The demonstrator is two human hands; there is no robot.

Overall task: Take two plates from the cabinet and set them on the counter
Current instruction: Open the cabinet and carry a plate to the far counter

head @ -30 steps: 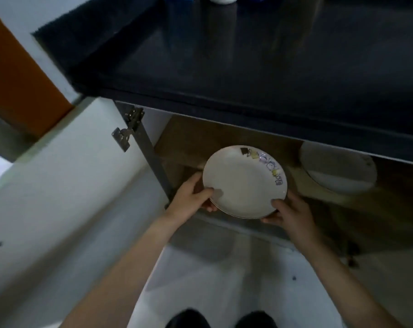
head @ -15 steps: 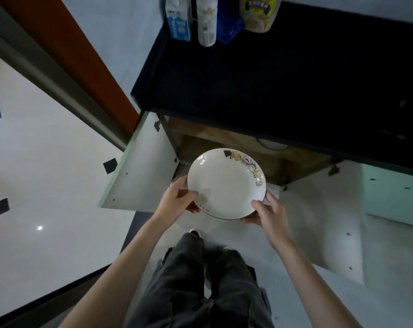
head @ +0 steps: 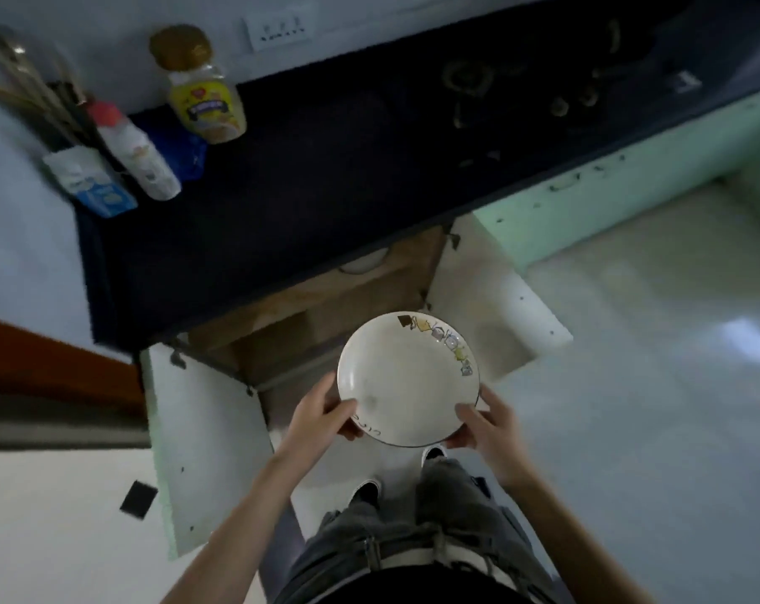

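Black stone makes up the table (head: 325, 176), which is spread across the upper half of the view from ten to two o'clock. A pale tiled floor (head: 631, 429) is seen from three to five o'clock. Under the table's front edge the cabinet (head: 317, 316) is shown open, with its wooden inside exposed. One door (head: 203, 451) is swung out at eight o'clock and the other door (head: 491, 316) at three o'clock.

A white plate (head: 406, 381), printed with small pictures along its rim from one to three o'clock, is held roughly level in the air in front of the cabinet, clear of the table. Its rim is clasped at eight o'clock by the left grip (head: 321, 418) and at five o'clock by the right grip (head: 491, 425), each thumb being laid on the upper face.

Only the edge of a second plate (head: 363, 265) is seen inside the cabinet, at twelve o'clock from the held one.

At ten o'clock on the table, a yellow jar (head: 206, 106), a white bottle (head: 138, 154) with a red cap and a blue-and-white carton (head: 94, 185) are stood close together, all blurred.
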